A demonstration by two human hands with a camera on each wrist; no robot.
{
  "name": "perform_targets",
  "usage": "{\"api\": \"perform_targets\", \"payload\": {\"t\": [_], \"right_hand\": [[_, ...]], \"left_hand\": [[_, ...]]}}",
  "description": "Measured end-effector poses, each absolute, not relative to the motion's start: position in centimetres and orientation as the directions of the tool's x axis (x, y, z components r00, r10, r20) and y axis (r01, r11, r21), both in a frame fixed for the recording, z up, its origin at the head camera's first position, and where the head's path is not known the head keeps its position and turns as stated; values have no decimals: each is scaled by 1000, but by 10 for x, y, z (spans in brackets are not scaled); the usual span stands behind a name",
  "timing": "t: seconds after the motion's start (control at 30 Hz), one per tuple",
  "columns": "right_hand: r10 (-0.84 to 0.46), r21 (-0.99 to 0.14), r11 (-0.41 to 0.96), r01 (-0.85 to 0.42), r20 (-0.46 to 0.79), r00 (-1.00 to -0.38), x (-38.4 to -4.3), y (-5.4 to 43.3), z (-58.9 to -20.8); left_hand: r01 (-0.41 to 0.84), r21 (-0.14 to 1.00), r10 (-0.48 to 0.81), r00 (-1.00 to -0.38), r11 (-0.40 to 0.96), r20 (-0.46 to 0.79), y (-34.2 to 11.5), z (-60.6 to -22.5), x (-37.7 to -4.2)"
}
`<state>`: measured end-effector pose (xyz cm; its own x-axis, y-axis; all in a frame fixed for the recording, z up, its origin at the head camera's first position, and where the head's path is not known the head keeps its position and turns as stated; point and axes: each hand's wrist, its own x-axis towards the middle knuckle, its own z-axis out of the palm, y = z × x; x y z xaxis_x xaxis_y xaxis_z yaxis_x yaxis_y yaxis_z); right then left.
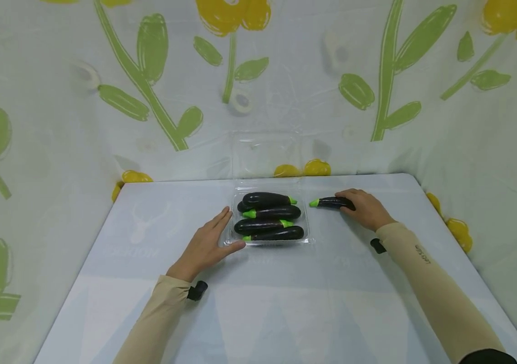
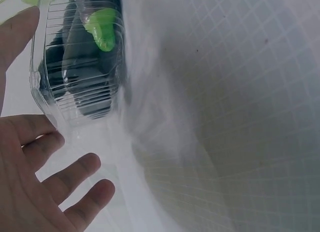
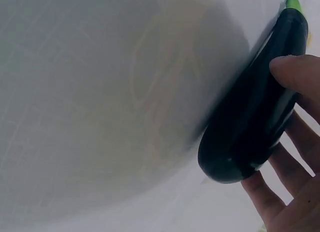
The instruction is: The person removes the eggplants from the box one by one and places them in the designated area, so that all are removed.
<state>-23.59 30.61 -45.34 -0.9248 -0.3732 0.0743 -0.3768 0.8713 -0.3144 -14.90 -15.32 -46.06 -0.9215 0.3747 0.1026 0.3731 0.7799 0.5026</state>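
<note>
A clear plastic clamshell box (image 1: 307, 238) stands on the table, its lid (image 1: 265, 154) raised at the back. Inside lie several dark eggplants (image 1: 271, 212) with bright green stem ends, stacked crosswise. My left hand (image 1: 204, 248) is at the box's left side with fingers extended and spread. The left wrist view has its fingertips right at the ribbed plastic wall (image 2: 36, 76). To the right of the box, my right hand (image 1: 370, 210) grips one eggplant (image 1: 329, 202), its green end toward the box. Thumb and fingers lie on opposite sides of this eggplant (image 3: 250, 106) in the right wrist view.
The pale table (image 1: 286, 313) has faint printed shapes, and its back edge runs just behind the box. A white curtain (image 1: 286, 101) with green leaves and yellow flowers hangs behind and along both sides. Small black devices (image 1: 197, 291) sit at both wrists.
</note>
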Motion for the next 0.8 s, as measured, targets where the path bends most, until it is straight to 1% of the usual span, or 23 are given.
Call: {"api": "perform_targets", "payload": {"t": [0.23,0.6,0.8], "right_hand": [[-378,-317,869,-379,69,-923,-235,303,-451],[-381,-322,869,-376,50,-923,-231,303,-450],[-383,-329,862,-387,79,-920,-230,301,-451]], "left_hand": [[374,492,375,-921,786,101,-154,-460,-149],[360,519,378,-923,776,74,-150,-462,-146],[373,513,371,-922,773,111,-151,-462,-147]]}}
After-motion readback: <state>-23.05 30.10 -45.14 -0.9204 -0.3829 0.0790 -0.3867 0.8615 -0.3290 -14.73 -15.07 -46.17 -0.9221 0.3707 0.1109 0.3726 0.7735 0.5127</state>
